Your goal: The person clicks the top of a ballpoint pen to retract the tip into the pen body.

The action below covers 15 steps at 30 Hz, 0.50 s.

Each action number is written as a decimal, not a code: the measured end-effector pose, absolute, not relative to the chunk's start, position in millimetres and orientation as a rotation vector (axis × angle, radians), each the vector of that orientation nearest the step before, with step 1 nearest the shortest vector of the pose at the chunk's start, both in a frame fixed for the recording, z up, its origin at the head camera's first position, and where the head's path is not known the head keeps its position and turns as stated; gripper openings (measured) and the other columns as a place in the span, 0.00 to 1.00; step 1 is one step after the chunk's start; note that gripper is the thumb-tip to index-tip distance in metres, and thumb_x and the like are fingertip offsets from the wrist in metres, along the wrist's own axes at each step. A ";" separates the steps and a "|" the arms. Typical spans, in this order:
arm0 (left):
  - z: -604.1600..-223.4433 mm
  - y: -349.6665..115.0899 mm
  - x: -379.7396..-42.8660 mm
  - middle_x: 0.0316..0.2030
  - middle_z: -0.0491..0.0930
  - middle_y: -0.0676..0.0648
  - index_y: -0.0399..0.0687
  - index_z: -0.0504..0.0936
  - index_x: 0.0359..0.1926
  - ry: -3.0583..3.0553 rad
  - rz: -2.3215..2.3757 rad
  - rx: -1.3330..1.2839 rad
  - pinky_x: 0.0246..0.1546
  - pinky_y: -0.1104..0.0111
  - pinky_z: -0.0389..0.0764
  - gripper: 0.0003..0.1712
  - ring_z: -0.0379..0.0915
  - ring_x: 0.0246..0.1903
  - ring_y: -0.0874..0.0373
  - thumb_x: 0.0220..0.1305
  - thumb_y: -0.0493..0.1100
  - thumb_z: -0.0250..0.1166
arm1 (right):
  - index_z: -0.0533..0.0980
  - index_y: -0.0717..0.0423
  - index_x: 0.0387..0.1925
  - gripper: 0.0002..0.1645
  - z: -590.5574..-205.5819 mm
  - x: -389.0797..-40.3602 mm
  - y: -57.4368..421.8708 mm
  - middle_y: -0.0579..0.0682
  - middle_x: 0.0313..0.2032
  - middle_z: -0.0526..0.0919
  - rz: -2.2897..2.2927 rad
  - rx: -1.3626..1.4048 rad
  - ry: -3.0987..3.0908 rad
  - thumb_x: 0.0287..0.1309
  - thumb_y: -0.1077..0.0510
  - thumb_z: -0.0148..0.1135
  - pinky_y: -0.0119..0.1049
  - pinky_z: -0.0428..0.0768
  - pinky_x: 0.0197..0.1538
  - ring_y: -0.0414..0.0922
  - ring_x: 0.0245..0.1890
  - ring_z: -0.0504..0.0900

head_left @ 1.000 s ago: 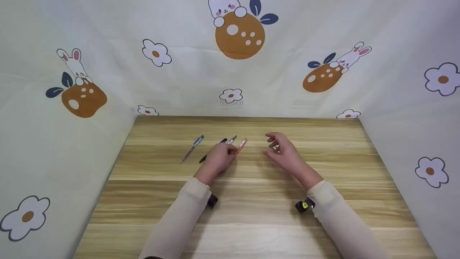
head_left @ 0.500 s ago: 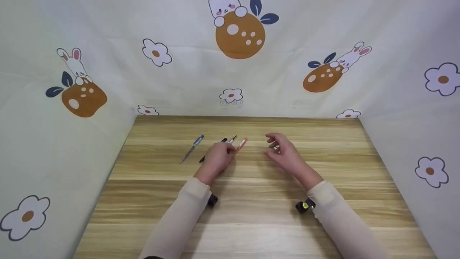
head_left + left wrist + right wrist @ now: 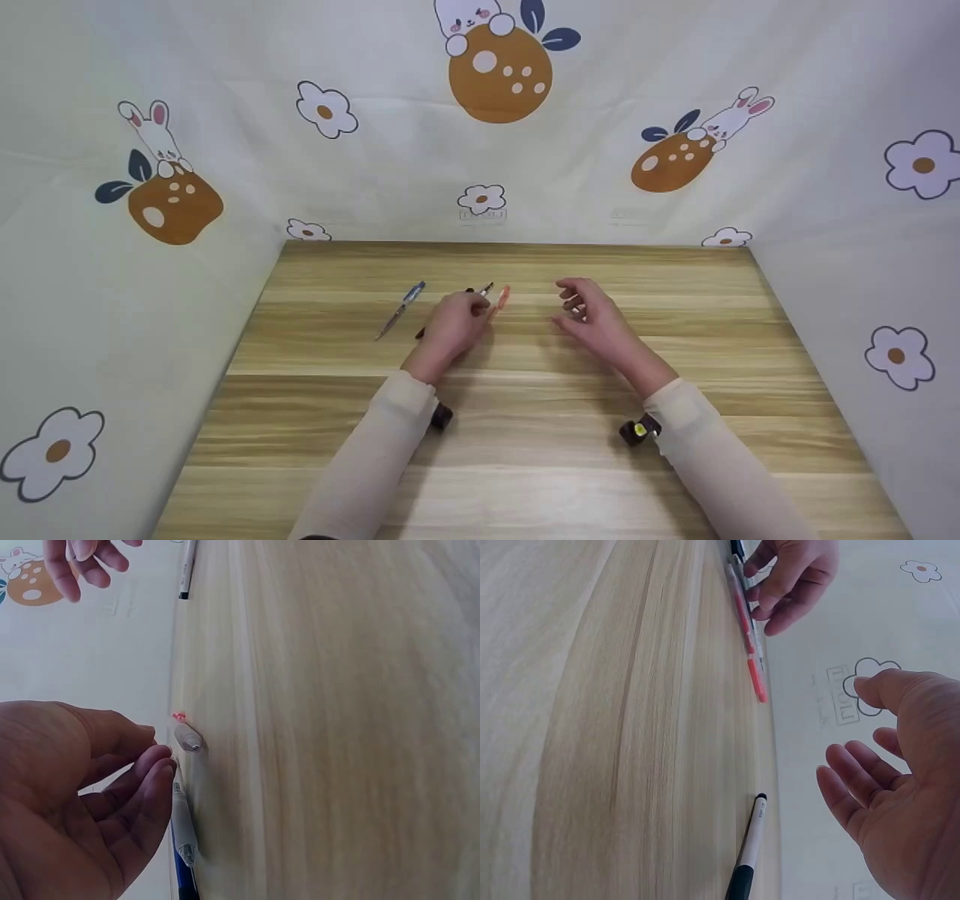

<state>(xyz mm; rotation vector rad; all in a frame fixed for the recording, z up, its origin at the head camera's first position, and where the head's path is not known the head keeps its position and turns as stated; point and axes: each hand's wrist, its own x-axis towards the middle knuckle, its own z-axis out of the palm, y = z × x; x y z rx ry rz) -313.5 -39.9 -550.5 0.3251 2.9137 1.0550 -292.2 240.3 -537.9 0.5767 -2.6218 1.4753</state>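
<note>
My left hand [image 3: 455,322] hovers over several pens, thumb near curled fingers with nothing visible between them in the left wrist view. Just right of its fingertips, an orange-red pen [image 3: 504,297] lies on the table; in the right wrist view this pen [image 3: 750,645] is apart from the fingers. Partly under the hand are a white-barrelled pen [image 3: 184,829] and a dark blue pen [image 3: 182,874]. My right hand [image 3: 592,319] is held with fingers loosely bent and thumb apart. Below it lies a white pen with a dark grip [image 3: 751,840], mostly hidden in the head view.
A clear pen with a blue top [image 3: 401,310] lies left of the left hand. The wood-grain table [image 3: 525,450] meets a printed cloth wall [image 3: 390,165] at the back and on both sides. Small cameras sit at both wrists.
The orange-red pen has shifted slightly left, towards the other pens, and its white label shows less. My left hand has moved slightly; the right hand is nearly still.
</note>
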 end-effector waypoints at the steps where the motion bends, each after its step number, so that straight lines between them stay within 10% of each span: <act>1: -550.0 -39.9 -313.8 0.48 0.91 0.44 0.42 0.92 0.56 2.903 1.067 0.330 0.54 0.54 0.87 0.13 0.86 0.48 0.49 0.76 0.38 0.71 | 0.75 0.64 0.70 0.33 -537.9 -292.1 240.6 0.58 0.55 0.80 1.476 0.576 -2.622 0.66 0.68 0.76 0.46 0.83 0.54 0.58 0.54 0.83; 9: -547.8 -40.5 -315.8 0.48 0.89 0.44 0.40 0.89 0.60 2.780 1.209 0.378 0.54 0.56 0.87 0.17 0.85 0.49 0.51 0.73 0.35 0.71 | 0.75 0.65 0.70 0.32 -540.1 -290.1 247.3 0.62 0.53 0.81 1.482 0.583 -2.628 0.68 0.68 0.75 0.35 0.81 0.51 0.59 0.52 0.83; 15: -549.5 -41.0 -315.4 0.50 0.88 0.43 0.37 0.87 0.62 2.671 1.342 0.465 0.56 0.56 0.87 0.18 0.85 0.50 0.51 0.74 0.35 0.71 | 0.75 0.68 0.69 0.31 -542.3 -288.4 255.9 0.65 0.53 0.82 1.441 0.603 -2.634 0.67 0.69 0.75 0.47 0.85 0.53 0.63 0.52 0.85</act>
